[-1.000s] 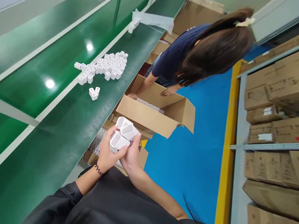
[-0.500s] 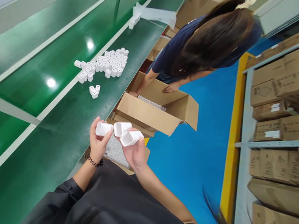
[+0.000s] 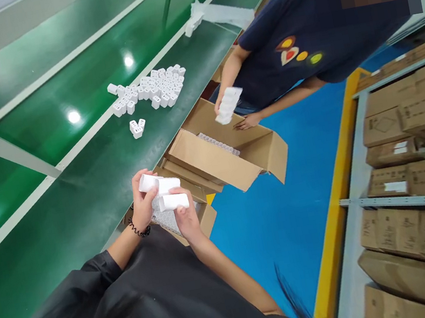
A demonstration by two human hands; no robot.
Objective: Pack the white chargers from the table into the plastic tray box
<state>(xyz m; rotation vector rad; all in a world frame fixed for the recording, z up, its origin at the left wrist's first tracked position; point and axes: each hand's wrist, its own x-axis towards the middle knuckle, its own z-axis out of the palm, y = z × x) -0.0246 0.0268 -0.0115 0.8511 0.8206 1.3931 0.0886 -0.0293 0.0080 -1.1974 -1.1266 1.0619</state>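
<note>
My left hand point(image 3: 141, 201) grips a white hollow plastic housing point(image 3: 147, 182), with a dark coiled band around the wrist. My right hand point(image 3: 188, 215) is closed around two more white plastic housings point(image 3: 174, 202), held side by side and close against the left hand's piece. Below both hands is an open carton point(image 3: 208, 220) holding a clear tray with many round cells point(image 3: 168, 219). On the green bench point(image 3: 108, 172) beyond lies a heap of white charger-like blocks with slots point(image 3: 159, 87). A small cluster of the same blocks point(image 3: 137, 129) sits apart from it, closer to me.
Across from me a person in a dark T-shirt point(image 3: 281, 59) holds several white pieces point(image 3: 229, 104) above another open carton point(image 3: 211, 153). A plastic bag point(image 3: 224, 14) lies farther along the bench. Shelves with brown boxes point(image 3: 409, 179) stand at right, behind a yellow edge point(image 3: 325, 216).
My hands have drawn closer together, and the housings have turned so their open ends no longer face me. The other person has straightened up and lifted white pieces out over the carton.
</note>
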